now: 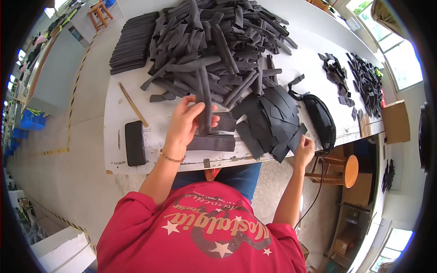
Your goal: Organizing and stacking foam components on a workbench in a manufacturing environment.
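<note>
My left hand (183,120) is closed around a dark grey folded fabric strip (205,93), held upright above the near part of the white table (170,107). Below it, more flat dark strips (211,144) lie near the front edge. At the right, my right hand (305,152) pinches the corner of a thin black rectangular piece (297,138). That piece touches a spread heap of similar black pieces (273,118) beside the hand. Beyond both hands rises a large loose pile of dark fabric strips (227,41).
A neat stack of strips (132,43) stands far left. A wooden stick (133,104) and a black phone (135,143) lie at the left. A black mesh case (322,120) with a cord borders the right. Smaller dark piles (365,84), a cardboard box (396,122) and a wooden stool (350,171) are farther right.
</note>
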Tool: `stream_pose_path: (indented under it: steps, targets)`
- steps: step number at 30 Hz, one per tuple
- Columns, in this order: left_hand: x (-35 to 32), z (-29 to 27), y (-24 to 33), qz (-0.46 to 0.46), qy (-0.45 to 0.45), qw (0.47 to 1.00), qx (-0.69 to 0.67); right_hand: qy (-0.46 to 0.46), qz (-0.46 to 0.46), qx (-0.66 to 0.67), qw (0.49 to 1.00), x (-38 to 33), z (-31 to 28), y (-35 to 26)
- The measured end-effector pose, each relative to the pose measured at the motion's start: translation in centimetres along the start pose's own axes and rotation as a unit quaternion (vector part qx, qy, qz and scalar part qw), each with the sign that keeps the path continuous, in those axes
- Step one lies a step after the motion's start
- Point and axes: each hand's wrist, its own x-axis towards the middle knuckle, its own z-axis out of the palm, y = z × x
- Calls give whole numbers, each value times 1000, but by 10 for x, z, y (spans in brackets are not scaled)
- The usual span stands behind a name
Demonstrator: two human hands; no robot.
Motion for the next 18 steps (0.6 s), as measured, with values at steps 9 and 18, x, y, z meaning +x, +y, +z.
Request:
stream_pose_path:
  steps: [9,18]
  targets:
    - [0,-20,7,161,92,982,-41,-89,-115,-207,967,45,30,-3]
    - [-10,-41,-7,22,21,969,-246,-17,-174,-163,971,25,25,-4]
